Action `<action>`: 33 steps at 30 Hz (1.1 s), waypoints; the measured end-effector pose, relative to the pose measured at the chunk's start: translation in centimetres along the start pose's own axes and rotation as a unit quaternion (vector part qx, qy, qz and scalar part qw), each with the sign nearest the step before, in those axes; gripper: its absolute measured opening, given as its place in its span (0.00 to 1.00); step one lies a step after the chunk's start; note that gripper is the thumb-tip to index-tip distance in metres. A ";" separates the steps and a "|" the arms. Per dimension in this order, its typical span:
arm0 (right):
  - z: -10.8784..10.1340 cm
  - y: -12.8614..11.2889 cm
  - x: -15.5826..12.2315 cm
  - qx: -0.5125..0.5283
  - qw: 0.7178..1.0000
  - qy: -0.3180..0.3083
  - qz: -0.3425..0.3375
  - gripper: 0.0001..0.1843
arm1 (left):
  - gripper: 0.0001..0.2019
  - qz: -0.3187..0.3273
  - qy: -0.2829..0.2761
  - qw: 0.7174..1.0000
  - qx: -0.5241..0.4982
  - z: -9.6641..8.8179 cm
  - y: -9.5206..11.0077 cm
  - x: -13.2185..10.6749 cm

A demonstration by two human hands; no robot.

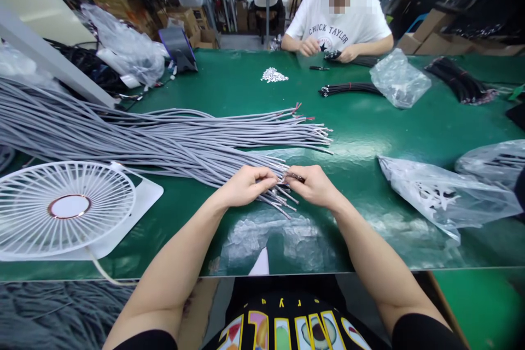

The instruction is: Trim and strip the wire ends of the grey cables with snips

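Observation:
Grey cables lie in a long bundle across the green table, their stripped ends pointing right. Over the nearer group of ends, my left hand pinches the end of one grey cable between thumb and fingers. My right hand is closed just to the right, fingertips almost meeting the left ones. A slim dark tool shows in its grip; its exact kind is too small to tell. Other cable ends fan out under both hands. The wire between my fingertips is partly hidden.
A white fan stands at the left. Plastic bags of white parts lie right. Across the table, a person in a white shirt handles black cables. Small white pieces form a pile; a black cable bundle lies near it.

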State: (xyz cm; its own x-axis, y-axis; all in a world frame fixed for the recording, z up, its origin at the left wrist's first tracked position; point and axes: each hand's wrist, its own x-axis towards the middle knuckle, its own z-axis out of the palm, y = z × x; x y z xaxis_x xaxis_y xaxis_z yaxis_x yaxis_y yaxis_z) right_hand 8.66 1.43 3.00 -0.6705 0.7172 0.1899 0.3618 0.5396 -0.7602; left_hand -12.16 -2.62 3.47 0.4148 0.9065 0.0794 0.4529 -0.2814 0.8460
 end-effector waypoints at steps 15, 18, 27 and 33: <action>1.6 -1.5 0.3 0.465 0.863 0.097 0.170 0.11 | 0.12 -0.005 0.131 0.990 -0.057 0.6 0.0 0.6; 0.6 -1.0 -0.1 0.248 0.953 0.158 0.079 0.09 | 0.13 -0.029 0.124 0.990 -0.063 0.4 0.0 0.5; 1.5 0.5 -0.5 -0.090 0.991 0.062 -0.081 0.15 | 0.14 -0.034 0.052 0.998 -0.032 0.4 -0.7 0.5; 1.1 -0.6 -0.2 -0.033 0.999 0.040 -0.003 0.10 | 0.15 -0.001 -0.020 0.996 0.087 0.1 -0.7 0.3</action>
State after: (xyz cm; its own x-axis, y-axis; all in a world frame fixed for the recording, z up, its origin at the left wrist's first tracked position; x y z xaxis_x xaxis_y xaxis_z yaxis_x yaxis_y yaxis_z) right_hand 7.88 0.49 2.77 -0.6197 0.7454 0.2457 0.4020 0.5704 -0.7163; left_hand -12.24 -2.17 2.84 0.4434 0.8947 0.0538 0.5827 -0.3334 0.7411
